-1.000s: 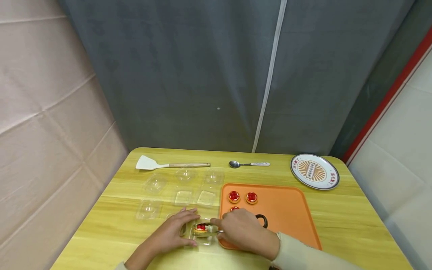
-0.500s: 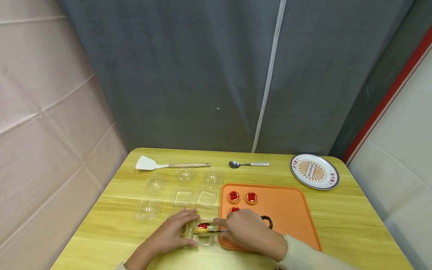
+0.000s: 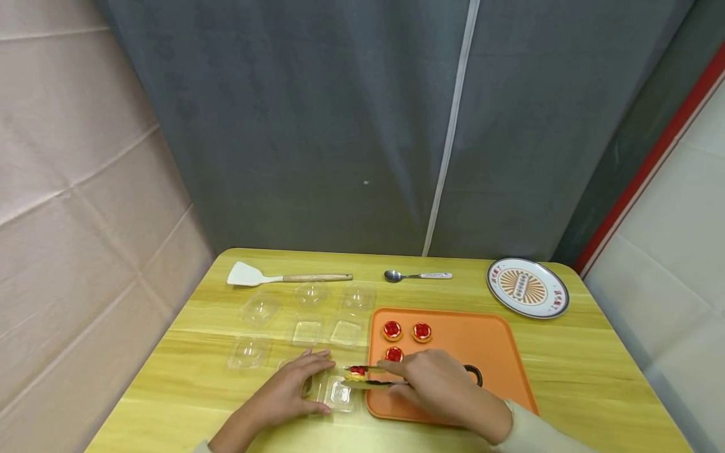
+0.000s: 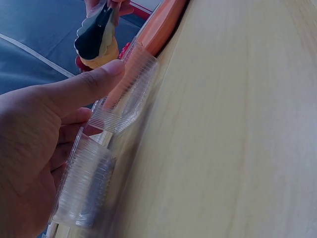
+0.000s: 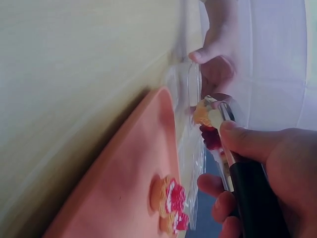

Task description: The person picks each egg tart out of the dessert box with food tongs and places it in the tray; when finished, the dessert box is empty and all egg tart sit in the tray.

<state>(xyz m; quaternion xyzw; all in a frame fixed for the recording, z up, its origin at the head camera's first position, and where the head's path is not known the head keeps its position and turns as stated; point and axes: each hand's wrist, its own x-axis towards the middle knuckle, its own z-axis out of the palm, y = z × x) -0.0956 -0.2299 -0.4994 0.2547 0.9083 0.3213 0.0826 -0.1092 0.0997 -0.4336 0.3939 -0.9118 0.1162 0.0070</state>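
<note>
My left hand [image 3: 289, 391] spans a clear plastic box [image 3: 340, 394], thumb on the near side and fingers on the far side. In the left wrist view, the thumb presses on the rim of the box [image 4: 130, 89]. My right hand [image 3: 438, 387] grips serving tongs [image 5: 257, 203] by their black handle. Between the tong blades sits a small tart with red topping [image 3: 357, 372], held just above the far right part of the box. Its pale yellow crust [image 5: 202, 115] shows in the right wrist view. The left fingertips are partly hidden behind the box.
An orange tray [image 3: 476, 336] with three red-topped tarts [image 3: 421, 332] lies at the right. Several clear plastic containers [image 3: 249, 350] stand left and behind. A white spatula [image 3: 246, 274], a spoon [image 3: 393, 275] and a patterned plate [image 3: 528, 288] lie along the back.
The right hand has moved right, drawing the tongs and tart up and rightward from over the middle of the box, whose bottom now shows. The left hand has stayed in place.
</note>
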